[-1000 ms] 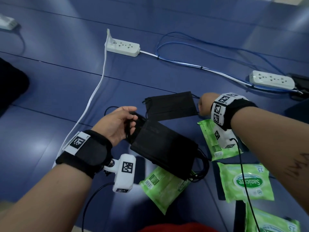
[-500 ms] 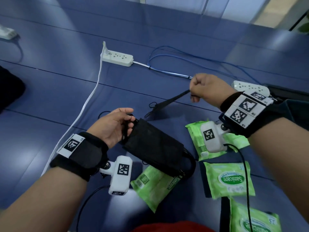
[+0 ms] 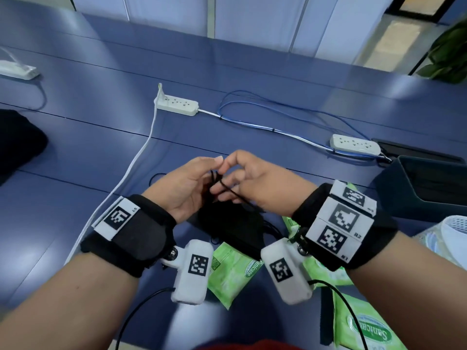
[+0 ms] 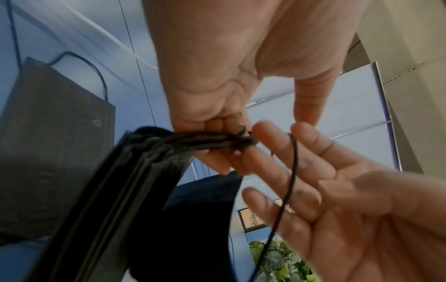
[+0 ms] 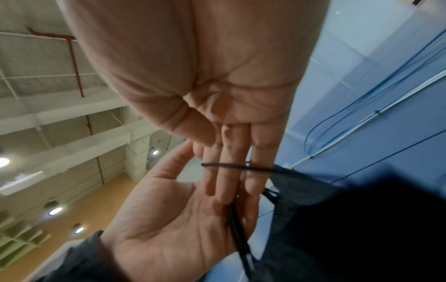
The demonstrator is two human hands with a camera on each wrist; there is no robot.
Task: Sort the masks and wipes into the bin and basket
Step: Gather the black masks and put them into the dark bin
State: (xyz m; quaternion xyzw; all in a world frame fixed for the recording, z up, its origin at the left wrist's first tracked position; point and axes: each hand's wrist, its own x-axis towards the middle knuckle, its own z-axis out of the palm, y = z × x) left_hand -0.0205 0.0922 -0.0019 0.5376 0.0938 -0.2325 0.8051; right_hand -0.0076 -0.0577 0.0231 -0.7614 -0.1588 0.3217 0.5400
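Observation:
My left hand grips a bundle of ear loops from a stack of black masks that hangs below it over the blue table. My right hand meets it fingertip to fingertip. Its fingers are straight, with one black ear loop strung across them. In the left wrist view another dark mask lies flat on the table. Green wipe packs lie under my wrists and at the lower right.
A dark bin stands at the right edge, with a white perforated basket just in front of it. Two white power strips and blue and white cables cross the table behind my hands. A black object sits far left.
My right hand has carried its lifted mask from the upper right over to my left hand. Both hands now meet over the stack, raised a little, and my head has tilted up.

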